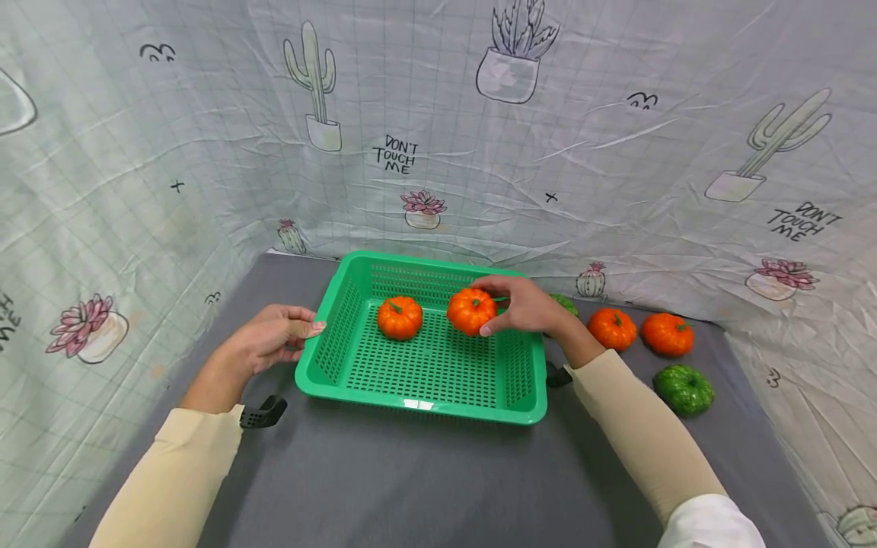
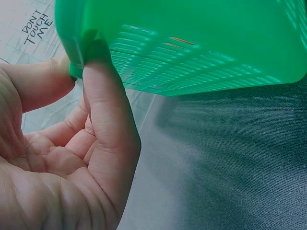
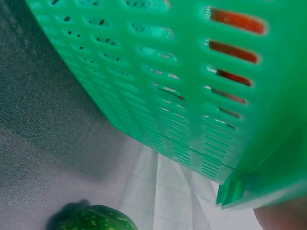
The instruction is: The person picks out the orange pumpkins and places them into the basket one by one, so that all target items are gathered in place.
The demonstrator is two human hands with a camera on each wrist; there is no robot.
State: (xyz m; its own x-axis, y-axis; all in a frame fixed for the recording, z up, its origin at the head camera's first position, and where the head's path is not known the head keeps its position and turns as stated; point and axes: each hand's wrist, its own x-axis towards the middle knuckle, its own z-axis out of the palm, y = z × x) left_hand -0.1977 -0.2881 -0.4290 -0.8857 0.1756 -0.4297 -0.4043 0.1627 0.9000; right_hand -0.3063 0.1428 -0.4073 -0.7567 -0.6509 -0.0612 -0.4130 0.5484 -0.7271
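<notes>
A green plastic basket [image 1: 421, 407] with slotted walls stands on the grey table. My left hand [image 1: 277, 335] pinches its left rim between thumb and fingers; the left wrist view shows the thumb [image 2: 43, 81] on one side of the rim and a finger under it. Over the basket's right half, my right hand [image 1: 524, 304] grips an orange mini pumpkin [image 1: 472, 311] by its right side. Another orange pumpkin [image 1: 400, 318] sits on the basket floor, left of centre. In the right wrist view the basket wall [image 3: 144, 86] hides most of the hand, and orange shows through the slots.
Right of the basket lie two orange pumpkins, one nearer [image 1: 612, 329] and one farther right [image 1: 668, 335]. A green pumpkin [image 1: 684, 390] lies in front of them. Another green one [image 1: 565, 304] is partly hidden behind my right hand. A printed cloth [image 1: 466, 175] hangs behind the table.
</notes>
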